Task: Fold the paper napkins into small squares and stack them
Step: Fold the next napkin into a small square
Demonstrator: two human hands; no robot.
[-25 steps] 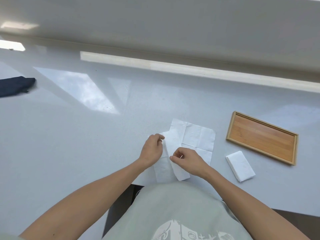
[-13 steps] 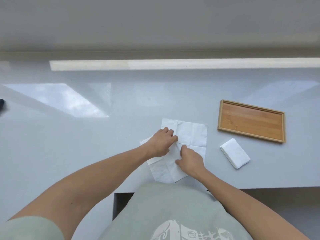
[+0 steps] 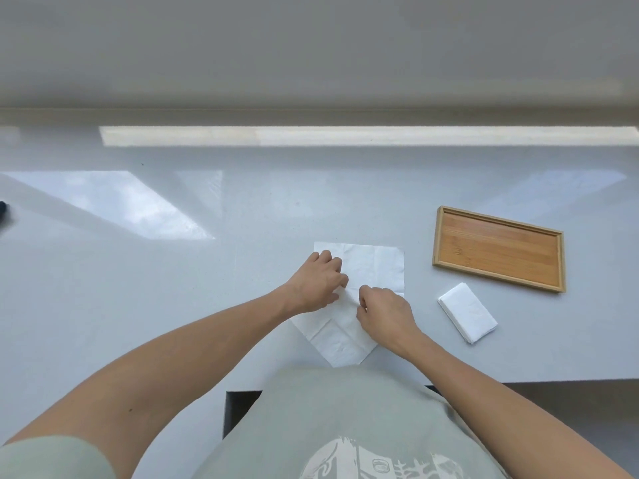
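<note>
Two unfolded white paper napkins overlap on the pale grey counter in front of me. The upper napkin [image 3: 377, 267] lies flat farther back; the lower napkin [image 3: 337, 337] lies turned at an angle, its corner reaching the counter's front edge. My left hand [image 3: 316, 283] rests with curled fingers on the napkins' left side. My right hand [image 3: 383, 312] pinches the angled napkin near its middle. To the right lies a folded white napkin stack [image 3: 466, 312].
An empty wooden tray [image 3: 498, 248] with a raised rim sits at the right, just behind the folded stack. A dark object [image 3: 2, 207] peeks in at the far left edge. The counter's front edge runs just below my hands.
The camera tilted level and the dark cloth slid almost out of view. Both hands came down onto the napkins; the strip lifted a second ago now lies flat, and my right hand pinches it.
</note>
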